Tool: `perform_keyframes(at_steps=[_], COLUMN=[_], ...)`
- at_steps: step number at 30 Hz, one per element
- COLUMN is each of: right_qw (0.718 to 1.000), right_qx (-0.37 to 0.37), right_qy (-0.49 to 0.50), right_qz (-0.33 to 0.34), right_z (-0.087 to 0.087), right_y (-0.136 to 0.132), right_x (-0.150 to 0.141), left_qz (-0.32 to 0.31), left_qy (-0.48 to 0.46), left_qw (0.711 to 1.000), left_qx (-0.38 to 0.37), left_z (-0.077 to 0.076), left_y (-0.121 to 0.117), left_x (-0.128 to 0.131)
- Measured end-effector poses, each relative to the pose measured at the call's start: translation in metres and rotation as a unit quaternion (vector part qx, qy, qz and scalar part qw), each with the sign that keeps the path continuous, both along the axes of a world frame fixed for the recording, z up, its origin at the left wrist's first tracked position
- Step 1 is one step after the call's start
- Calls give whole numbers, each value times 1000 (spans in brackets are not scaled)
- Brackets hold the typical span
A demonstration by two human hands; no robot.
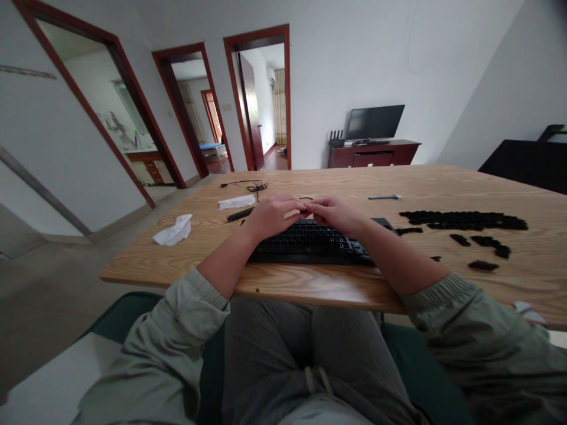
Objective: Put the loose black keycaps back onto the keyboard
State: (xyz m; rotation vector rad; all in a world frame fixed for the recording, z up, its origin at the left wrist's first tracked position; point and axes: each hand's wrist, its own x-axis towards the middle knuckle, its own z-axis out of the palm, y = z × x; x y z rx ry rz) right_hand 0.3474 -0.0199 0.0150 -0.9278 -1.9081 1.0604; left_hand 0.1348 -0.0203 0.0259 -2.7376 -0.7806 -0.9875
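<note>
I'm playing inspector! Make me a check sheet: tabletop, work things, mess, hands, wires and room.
Surface: light wood-grain table.
Job's things: black rectangular keyboard; small dark piece at the fingertips; small black pieces in rows, with others loose nearby.
Clutter: crumpled white tissue, flat white strip, slim blue-and-white stick.
Hands: left hand and right hand meet at the dark piece above the keyboard; which grips it is unclear.
Cables: thin black coiled cable, far left.
Surroundings: black flat screen on dark-red wooden cabinet; red-brown door frames.
</note>
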Motion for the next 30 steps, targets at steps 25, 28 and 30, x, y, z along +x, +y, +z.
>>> perform_keyframes(at_steps=[25, 28, 30], right_qw=[985, 984, 983], right_qx=[94, 104, 109], right_qy=[-106, -108, -114], right_qz=[-97, -95, -94], right_z=[-17, -18, -19], right_y=[15, 15, 16], right_x=[14, 15, 15], left_qz=[108, 104, 108], left_qy=[73, 82, 91], left_qw=[967, 971, 970], left_qx=[-220, -198, -197], left_z=[-25, -25, -25], left_y=[38, 38, 37], left_x=[-35, -36, -37])
